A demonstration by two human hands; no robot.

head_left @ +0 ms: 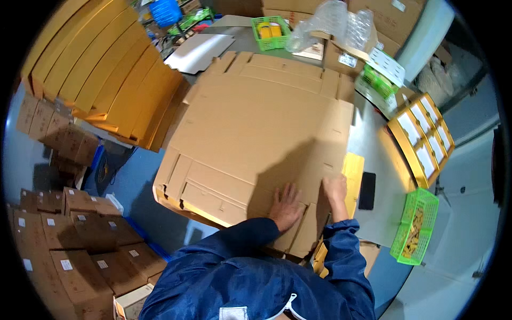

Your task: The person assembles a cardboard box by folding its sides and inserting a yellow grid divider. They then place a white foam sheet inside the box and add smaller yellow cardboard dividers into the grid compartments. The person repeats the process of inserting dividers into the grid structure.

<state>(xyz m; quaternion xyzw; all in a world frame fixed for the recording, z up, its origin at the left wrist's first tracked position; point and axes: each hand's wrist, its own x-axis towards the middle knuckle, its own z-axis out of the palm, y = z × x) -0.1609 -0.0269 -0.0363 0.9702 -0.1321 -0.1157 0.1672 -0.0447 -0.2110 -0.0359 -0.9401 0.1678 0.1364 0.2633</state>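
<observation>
A large flat sheet of brown cardboard (pixel 256 122), die-cut with slots and folding flaps, lies across the work table. Yellow shows under its near left edge. My left hand (pixel 286 207) rests palm down on its near part, fingers stretched and spread. At the right edge of the sheet, my right hand (pixel 335 191) has its fingers curled closed; what is between them, if anything, is hidden. Just beyond that hand, a yellow card piece (pixel 352 176) sticks out along the edge. A black phone (pixel 367 191) lies to the right of it.
Tall yellow cartons (pixel 101 69) lean in a stack at the left. Brown boxes (pixel 80 266) are piled lower left. A green basket (pixel 415 226) hangs at the table's right, near a yellow tray with white compartments (pixel 421 141). Bubble wrap (pixel 336 24) and another green basket (pixel 271 45) stand behind.
</observation>
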